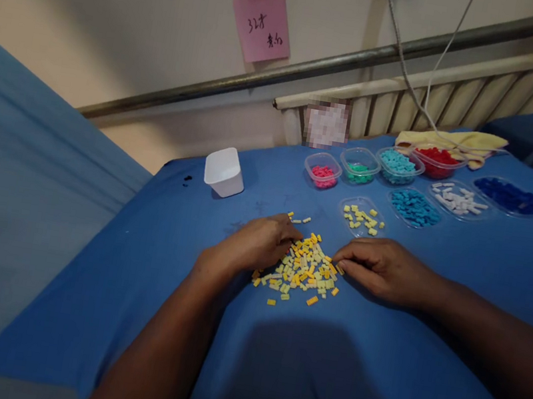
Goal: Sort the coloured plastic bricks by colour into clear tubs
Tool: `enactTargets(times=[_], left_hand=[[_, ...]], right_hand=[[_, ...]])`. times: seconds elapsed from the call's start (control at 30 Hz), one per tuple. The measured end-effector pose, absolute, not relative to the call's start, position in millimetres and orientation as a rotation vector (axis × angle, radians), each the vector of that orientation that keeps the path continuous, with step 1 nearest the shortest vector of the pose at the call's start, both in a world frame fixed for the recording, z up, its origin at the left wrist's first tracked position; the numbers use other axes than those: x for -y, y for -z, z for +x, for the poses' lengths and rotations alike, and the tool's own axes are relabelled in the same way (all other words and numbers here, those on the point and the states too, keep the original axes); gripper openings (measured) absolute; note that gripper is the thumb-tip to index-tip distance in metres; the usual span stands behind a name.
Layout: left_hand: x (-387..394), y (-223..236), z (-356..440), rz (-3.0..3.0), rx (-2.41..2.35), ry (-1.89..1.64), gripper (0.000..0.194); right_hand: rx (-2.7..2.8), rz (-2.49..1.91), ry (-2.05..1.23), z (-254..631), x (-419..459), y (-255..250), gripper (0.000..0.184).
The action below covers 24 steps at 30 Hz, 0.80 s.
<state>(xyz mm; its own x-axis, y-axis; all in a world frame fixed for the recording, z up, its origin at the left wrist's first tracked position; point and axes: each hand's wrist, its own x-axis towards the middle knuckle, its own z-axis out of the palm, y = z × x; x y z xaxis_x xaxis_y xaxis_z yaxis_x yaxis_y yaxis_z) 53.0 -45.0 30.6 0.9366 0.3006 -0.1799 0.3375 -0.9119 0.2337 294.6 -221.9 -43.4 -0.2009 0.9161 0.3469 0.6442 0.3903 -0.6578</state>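
Observation:
A loose pile of small yellow and pale-yellow toy bricks (306, 266) lies on the blue cloth between my hands. My left hand (267, 240) is at the pile's left side, fingers curled down among the bricks; whatever its fingertips hold is hidden. On the pile's right edge rests my right hand (384, 269), thumb and forefinger drawn together. A small yellow brick shows right at those fingertips, but I cannot tell whether it is gripped. Just beyond the right hand is a shallow clear tray (377, 234) with pale-yellow bricks in it.
Clear tubs of pink (323, 176), green (359, 174), turquoise (397, 165) and red (435, 160) pieces line the back. Nearer are trays of teal (414, 208), white (459, 199) and dark-blue (510, 195) pieces. A white container (225, 173) stands back left; a yellow cloth (477, 144) lies behind the tubs.

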Motion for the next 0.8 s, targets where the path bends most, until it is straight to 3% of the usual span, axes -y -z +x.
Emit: enactTargets(times=[0.37,0.8], left_hand=[[28.3,-27.6,28.4,2.752,-0.671,-0.066,0.030],[42.7,-29.5,29.7,2.823,-0.785,0.214,0.024]], right_hand=[[1.961,-1.355,-0.495,296.1,222.9,44.3,0.022],[1.985,-1.350,-0.477,296.0,223.9,43.6,0.022]])
